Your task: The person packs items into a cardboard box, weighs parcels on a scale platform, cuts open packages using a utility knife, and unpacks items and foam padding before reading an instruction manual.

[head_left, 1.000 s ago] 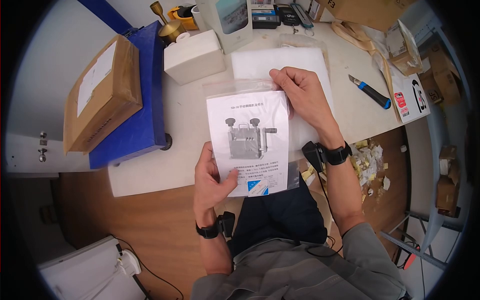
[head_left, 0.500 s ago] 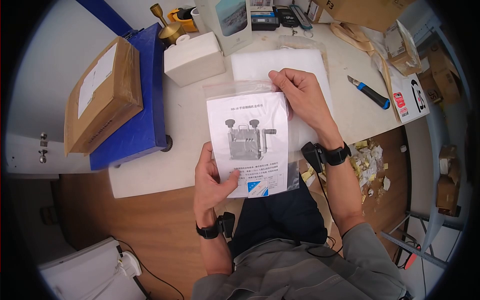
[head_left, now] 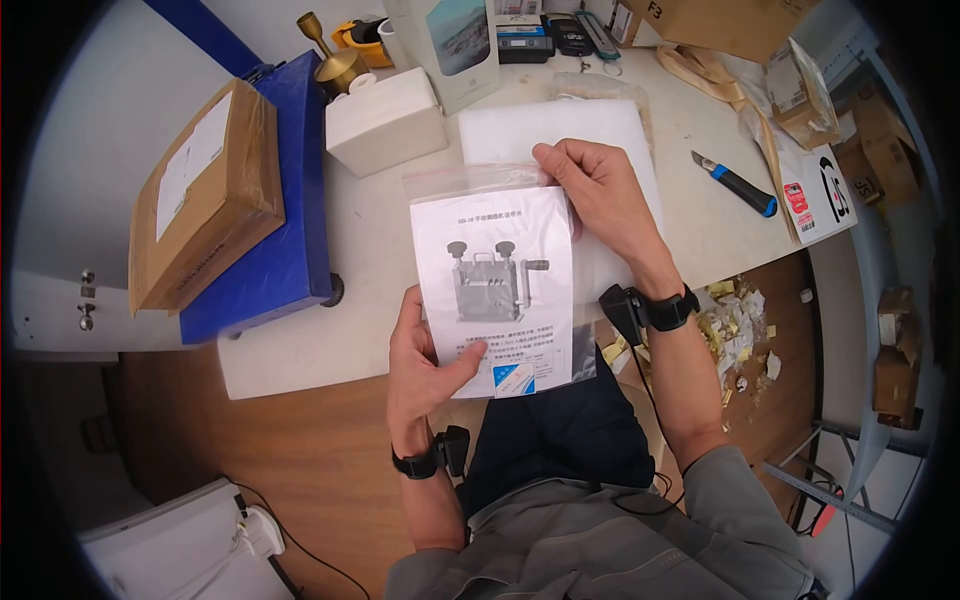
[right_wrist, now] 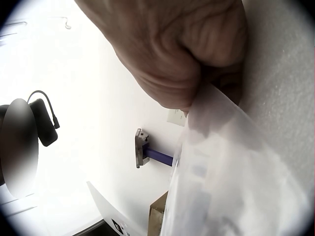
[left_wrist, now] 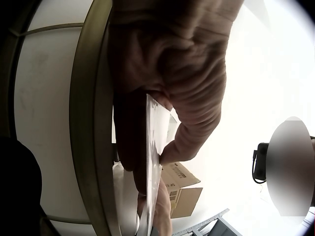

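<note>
A clear plastic bag (head_left: 480, 178) holds a printed sheet (head_left: 495, 215) showing a machine with two knobs and a crank, with a blue-and-white label near its lower edge. The left hand (head_left: 425, 365) grips the bag's lower left side, thumb on the front and fingers behind. At the upper right corner the right hand (head_left: 605, 195) pinches the bag between thumb and curled fingers. In the left wrist view the bag (left_wrist: 153, 147) appears edge-on between thumb and fingers of the left hand (left_wrist: 172, 69). The right wrist view shows the bag (right_wrist: 221, 167) hanging from the right hand (right_wrist: 182, 54).
White foam (head_left: 560, 120) lies behind the bag. A blue-handled cutter (head_left: 740, 188) rests on the table (head_left: 290, 365) at the right. At the left, a cardboard box (head_left: 205, 200) sits on a blue stand (head_left: 300, 180). White blocks, a phone box and more cartons stand along the back.
The bag has shifted very slightly left and down in the head view. Both hands keep their hold on it.
</note>
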Available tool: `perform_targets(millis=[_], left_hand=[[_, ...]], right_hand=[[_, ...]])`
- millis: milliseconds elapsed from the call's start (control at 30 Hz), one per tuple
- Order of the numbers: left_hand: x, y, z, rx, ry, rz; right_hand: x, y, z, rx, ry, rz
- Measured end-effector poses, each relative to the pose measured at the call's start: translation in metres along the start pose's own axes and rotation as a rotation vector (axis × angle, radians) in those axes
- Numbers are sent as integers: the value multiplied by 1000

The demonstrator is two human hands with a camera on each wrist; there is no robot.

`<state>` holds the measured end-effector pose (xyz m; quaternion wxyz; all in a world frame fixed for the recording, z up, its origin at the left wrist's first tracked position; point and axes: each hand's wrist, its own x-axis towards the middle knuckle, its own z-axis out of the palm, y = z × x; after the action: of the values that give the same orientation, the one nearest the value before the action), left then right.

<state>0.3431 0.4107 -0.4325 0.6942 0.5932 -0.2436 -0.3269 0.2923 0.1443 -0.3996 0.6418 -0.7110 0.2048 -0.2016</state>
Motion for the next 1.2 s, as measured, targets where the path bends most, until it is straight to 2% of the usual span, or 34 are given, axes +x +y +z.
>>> perform_targets(millis=[133, 500, 1200], left_hand=[[-1, -4, -2, 26, -23, 40], [0, -5, -2, 19, -2, -1], [-1, -5, -3, 27, -26, 28]], right_hand=[[-1, -1, 0, 10, -6, -1], [-2, -3, 0, 18, -7, 9], [-1, -1, -1, -22, -7, -31]])
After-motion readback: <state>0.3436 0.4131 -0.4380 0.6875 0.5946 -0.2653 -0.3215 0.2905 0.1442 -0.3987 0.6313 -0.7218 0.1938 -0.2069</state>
